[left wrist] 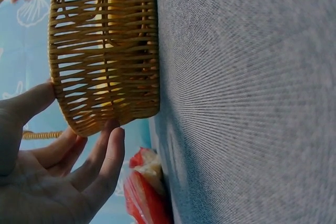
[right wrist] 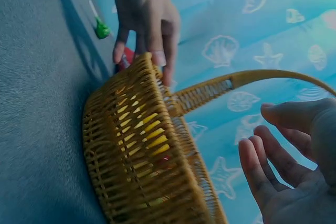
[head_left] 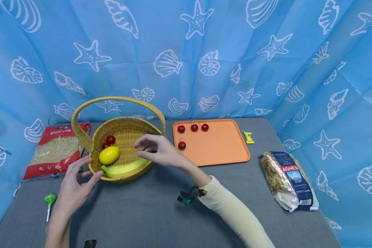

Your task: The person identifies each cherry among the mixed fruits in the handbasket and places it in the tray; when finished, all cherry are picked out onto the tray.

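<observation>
A wicker basket point(head_left: 127, 124) with a tall hoop handle point(head_left: 121, 99) stands on the left part of the table. Inside lie a banana point(head_left: 127, 169), a lemon point(head_left: 109, 155) and two cherries point(head_left: 110, 139). My left hand point(head_left: 75, 186) holds the basket at its front left, thumb at the rim and fingers against the outer wall point(left wrist: 107, 51). Over the right side of the basket hovers my right hand point(head_left: 159, 150), its fingers loosely bent with nothing between them, as the right wrist view also shows beside the handle point(right wrist: 252, 77).
Several cherries point(head_left: 194, 127) lie on an orange tray point(head_left: 220, 148) right of the basket. Beyond it are a yellow wrapped candy point(head_left: 249, 137) and an AGNESI bag point(head_left: 288, 181). A red-and-clear food bag point(head_left: 57, 148) and a green lollipop point(head_left: 50, 199) lie at left.
</observation>
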